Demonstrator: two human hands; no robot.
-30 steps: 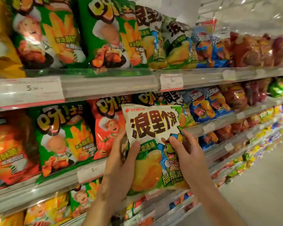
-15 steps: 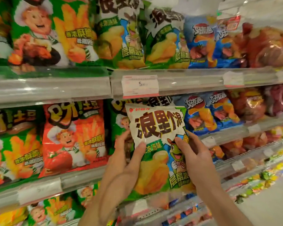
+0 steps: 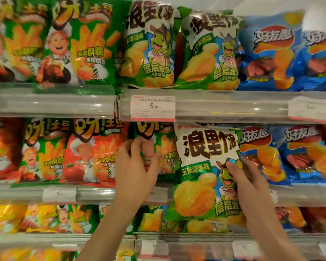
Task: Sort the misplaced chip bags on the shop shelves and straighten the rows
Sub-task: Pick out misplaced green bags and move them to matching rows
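Left hand (image 3: 137, 172) let go of the white bag (image 3: 205, 172), now curling onto a green bag (image 3: 164, 147).
Right hand (image 3: 250, 187) alone grips the white one, at the middle shelf (image 3: 102, 194) edge.

Both bare forearms reach up and forward from the lower edge of the view. The left hand (image 3: 135, 166) has its fingers (image 3: 137, 146) curled and thumb spread, free of the other. The right hand (image 3: 247, 183) pinches (thumb forward, fingers behind) what it holds upright.
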